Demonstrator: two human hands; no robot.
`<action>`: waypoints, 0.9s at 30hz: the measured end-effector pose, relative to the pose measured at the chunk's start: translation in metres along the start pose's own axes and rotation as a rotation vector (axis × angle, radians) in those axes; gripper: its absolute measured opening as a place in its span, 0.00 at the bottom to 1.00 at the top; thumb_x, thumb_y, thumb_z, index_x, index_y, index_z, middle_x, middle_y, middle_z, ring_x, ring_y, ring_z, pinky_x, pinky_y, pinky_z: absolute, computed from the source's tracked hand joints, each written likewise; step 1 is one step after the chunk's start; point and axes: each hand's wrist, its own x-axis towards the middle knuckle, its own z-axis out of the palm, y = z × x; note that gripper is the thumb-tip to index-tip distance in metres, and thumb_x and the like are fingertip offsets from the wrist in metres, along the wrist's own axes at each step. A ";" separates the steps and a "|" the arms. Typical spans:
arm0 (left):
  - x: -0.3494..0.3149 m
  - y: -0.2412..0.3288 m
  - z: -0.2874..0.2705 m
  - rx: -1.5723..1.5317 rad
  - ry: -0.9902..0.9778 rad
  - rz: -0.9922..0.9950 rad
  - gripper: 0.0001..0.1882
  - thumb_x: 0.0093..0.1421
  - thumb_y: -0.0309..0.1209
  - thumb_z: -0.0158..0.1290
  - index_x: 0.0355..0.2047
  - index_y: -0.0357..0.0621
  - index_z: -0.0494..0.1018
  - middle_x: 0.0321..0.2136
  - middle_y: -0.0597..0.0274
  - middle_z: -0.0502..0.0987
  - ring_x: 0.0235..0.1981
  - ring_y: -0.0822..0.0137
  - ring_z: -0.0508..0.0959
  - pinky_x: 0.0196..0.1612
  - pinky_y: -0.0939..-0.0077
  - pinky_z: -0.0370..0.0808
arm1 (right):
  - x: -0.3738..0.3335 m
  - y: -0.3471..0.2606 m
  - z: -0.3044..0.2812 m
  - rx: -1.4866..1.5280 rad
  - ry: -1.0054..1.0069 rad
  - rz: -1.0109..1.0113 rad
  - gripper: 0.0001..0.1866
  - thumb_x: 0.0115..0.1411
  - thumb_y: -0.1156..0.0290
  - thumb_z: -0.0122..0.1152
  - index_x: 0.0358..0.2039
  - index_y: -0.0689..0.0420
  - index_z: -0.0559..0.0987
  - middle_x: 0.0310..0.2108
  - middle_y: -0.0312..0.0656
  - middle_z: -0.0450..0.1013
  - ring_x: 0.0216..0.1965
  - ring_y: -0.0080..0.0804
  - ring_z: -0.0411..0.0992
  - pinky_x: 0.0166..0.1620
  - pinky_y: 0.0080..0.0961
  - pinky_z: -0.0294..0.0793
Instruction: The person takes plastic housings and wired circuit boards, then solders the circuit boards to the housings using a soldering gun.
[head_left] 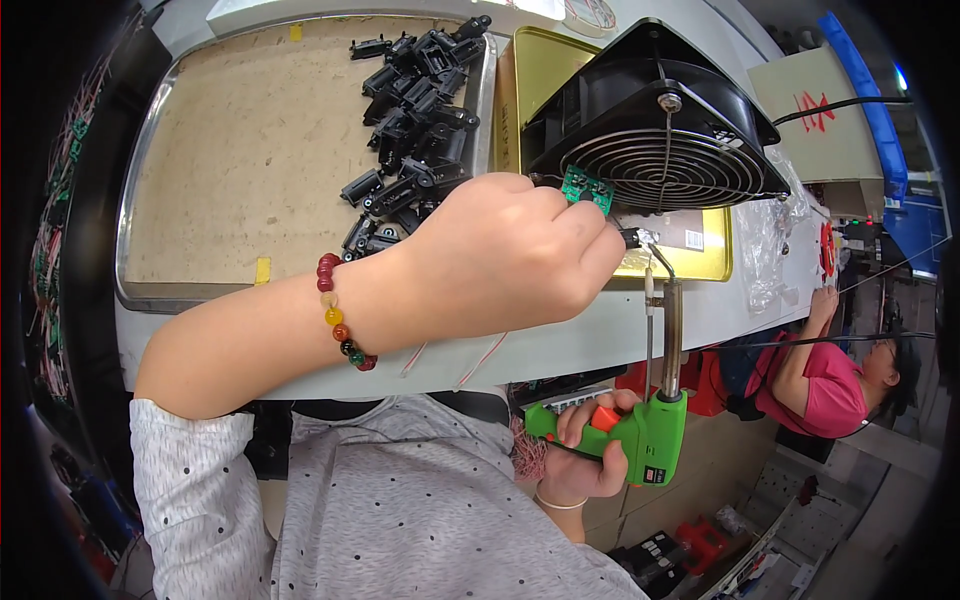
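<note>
Desk [700, 300]: carries a tray [140, 250] of black plastic parts [415, 90].
Fan [660, 130]: faces the joint.
Left hand [500, 260]: fingers pinch a green circuit board [587, 189], steadying it.
Right hand [585, 450]: fingers wrap the green soldering gun [650, 430], tip raised toward the board.

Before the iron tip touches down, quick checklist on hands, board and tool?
1. Circuit board held: ok. The left hand pinches the small green circuit board at its fingertips.
2. Tool gripped: ok. The right hand wraps the handle of the green soldering gun, a finger on its orange trigger.
3. Tip at the joint: cannot tell. The gun's tip sits just right of the left hand's fingers, below the board; contact is not visible.
4. Fan running: cannot tell. The black fan stands right behind the board.
5. Spare parts out of the way: ok. The pile of black parts lies in the metal tray.
</note>
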 end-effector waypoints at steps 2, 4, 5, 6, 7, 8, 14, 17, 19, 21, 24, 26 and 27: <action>0.000 0.000 0.000 0.014 -0.004 0.002 0.09 0.38 0.27 0.51 0.24 0.43 0.69 0.16 0.70 0.64 0.15 0.75 0.68 0.18 0.83 0.65 | 0.000 0.000 -0.001 0.008 -0.005 -0.006 0.25 0.49 0.65 0.50 0.45 0.66 0.63 0.40 0.49 0.67 0.17 0.26 0.62 0.21 0.21 0.62; -0.001 0.000 0.001 0.000 0.009 -0.002 0.09 0.38 0.27 0.51 0.24 0.43 0.69 0.15 0.70 0.64 0.15 0.76 0.68 0.18 0.83 0.64 | 0.001 0.000 -0.001 -0.005 0.021 0.003 0.25 0.49 0.65 0.50 0.45 0.66 0.62 0.41 0.49 0.67 0.17 0.26 0.62 0.21 0.21 0.62; 0.000 0.000 0.002 -0.002 0.010 -0.001 0.09 0.38 0.27 0.51 0.24 0.43 0.69 0.15 0.70 0.64 0.15 0.76 0.68 0.18 0.83 0.64 | 0.001 0.000 -0.001 -0.006 0.023 0.002 0.25 0.49 0.65 0.50 0.45 0.66 0.62 0.41 0.49 0.67 0.17 0.26 0.62 0.21 0.21 0.62; 0.000 0.000 0.002 0.001 0.007 0.001 0.09 0.38 0.27 0.51 0.23 0.43 0.69 0.15 0.70 0.64 0.15 0.76 0.68 0.18 0.83 0.64 | 0.001 0.000 -0.001 0.000 0.032 0.002 0.25 0.49 0.65 0.50 0.45 0.66 0.62 0.40 0.49 0.67 0.17 0.26 0.62 0.21 0.21 0.62; 0.000 0.000 0.001 0.009 0.002 0.001 0.09 0.37 0.27 0.51 0.23 0.43 0.69 0.16 0.70 0.64 0.15 0.76 0.68 0.18 0.83 0.64 | 0.001 0.001 -0.001 0.010 0.038 0.004 0.25 0.49 0.65 0.50 0.45 0.66 0.62 0.40 0.50 0.67 0.16 0.26 0.62 0.21 0.21 0.62; 0.000 0.000 0.000 0.011 0.001 0.001 0.09 0.37 0.27 0.51 0.23 0.43 0.69 0.16 0.70 0.64 0.15 0.76 0.68 0.18 0.83 0.64 | 0.001 0.001 -0.001 0.012 0.037 0.005 0.25 0.49 0.65 0.50 0.45 0.66 0.62 0.40 0.50 0.67 0.16 0.26 0.62 0.21 0.21 0.62; 0.000 -0.001 0.000 0.006 -0.007 0.005 0.09 0.37 0.27 0.51 0.23 0.43 0.69 0.16 0.70 0.64 0.15 0.76 0.68 0.18 0.83 0.65 | 0.001 -0.002 -0.004 -0.003 0.056 0.030 0.26 0.45 0.65 0.52 0.44 0.66 0.64 0.41 0.45 0.67 0.18 0.27 0.63 0.23 0.25 0.61; 0.000 -0.001 0.001 -0.004 0.008 0.004 0.08 0.37 0.27 0.51 0.22 0.44 0.69 0.16 0.70 0.64 0.15 0.75 0.68 0.18 0.83 0.65 | 0.002 -0.002 -0.006 -0.008 0.038 0.015 0.26 0.46 0.64 0.51 0.45 0.67 0.64 0.42 0.46 0.66 0.18 0.28 0.63 0.21 0.26 0.61; 0.000 0.000 0.001 0.012 -0.002 0.011 0.08 0.37 0.27 0.51 0.22 0.44 0.68 0.15 0.70 0.64 0.15 0.75 0.68 0.18 0.83 0.65 | 0.003 -0.002 -0.007 0.003 0.026 0.003 0.27 0.46 0.64 0.51 0.45 0.67 0.63 0.43 0.47 0.65 0.18 0.28 0.63 0.20 0.26 0.61; 0.001 0.001 0.001 0.003 0.005 0.007 0.08 0.37 0.27 0.51 0.22 0.43 0.68 0.15 0.70 0.64 0.15 0.75 0.68 0.18 0.83 0.65 | 0.003 -0.003 -0.007 0.009 0.030 0.006 0.27 0.46 0.64 0.51 0.45 0.67 0.63 0.43 0.47 0.64 0.18 0.28 0.63 0.20 0.26 0.60; 0.002 0.003 0.001 -0.007 0.002 0.005 0.08 0.37 0.27 0.51 0.21 0.43 0.68 0.15 0.70 0.64 0.14 0.75 0.68 0.17 0.83 0.65 | 0.003 -0.004 -0.009 0.035 0.043 0.015 0.27 0.46 0.64 0.51 0.45 0.68 0.63 0.43 0.48 0.64 0.18 0.28 0.63 0.20 0.26 0.60; 0.002 0.003 0.001 -0.009 -0.008 0.006 0.08 0.37 0.27 0.51 0.21 0.43 0.68 0.15 0.70 0.64 0.14 0.75 0.68 0.17 0.83 0.65 | 0.003 -0.003 -0.010 0.054 0.053 0.020 0.27 0.47 0.64 0.51 0.45 0.68 0.62 0.43 0.48 0.64 0.18 0.28 0.63 0.20 0.26 0.61; 0.001 0.003 0.002 -0.017 0.003 -0.001 0.07 0.37 0.27 0.52 0.21 0.43 0.67 0.15 0.70 0.64 0.14 0.75 0.68 0.17 0.83 0.65 | 0.003 -0.003 -0.011 0.064 0.058 0.026 0.27 0.47 0.64 0.51 0.45 0.68 0.62 0.43 0.48 0.64 0.18 0.28 0.62 0.20 0.26 0.61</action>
